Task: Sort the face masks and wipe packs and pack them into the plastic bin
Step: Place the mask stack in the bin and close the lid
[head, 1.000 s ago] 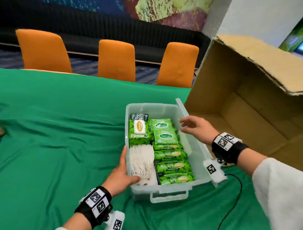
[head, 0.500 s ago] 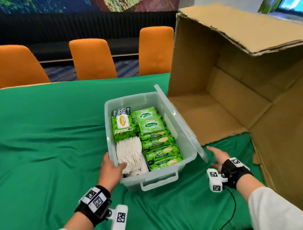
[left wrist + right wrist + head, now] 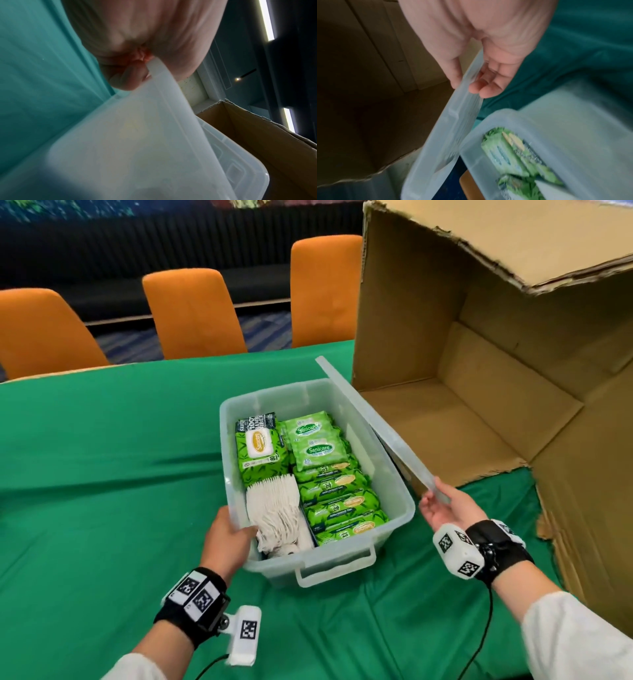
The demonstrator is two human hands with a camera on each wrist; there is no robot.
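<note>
Translucent plastic bin (image 3: 394,508) sits at my twelve o'clock, packed with wipe packs (image 3: 337,498) and face masks (image 3: 277,508); my left hand (image 3: 227,537) grips its seven-o'clock corner, my right hand (image 3: 448,510) pinches the lid (image 3: 376,426) at two o'clock.

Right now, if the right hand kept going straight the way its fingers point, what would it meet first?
The right hand already grips the near end of the bin lid, which leans on the plastic bin. Its fingers point up and away along the lid; beyond that lies the cardboard box floor, though depth is unclear.
</note>
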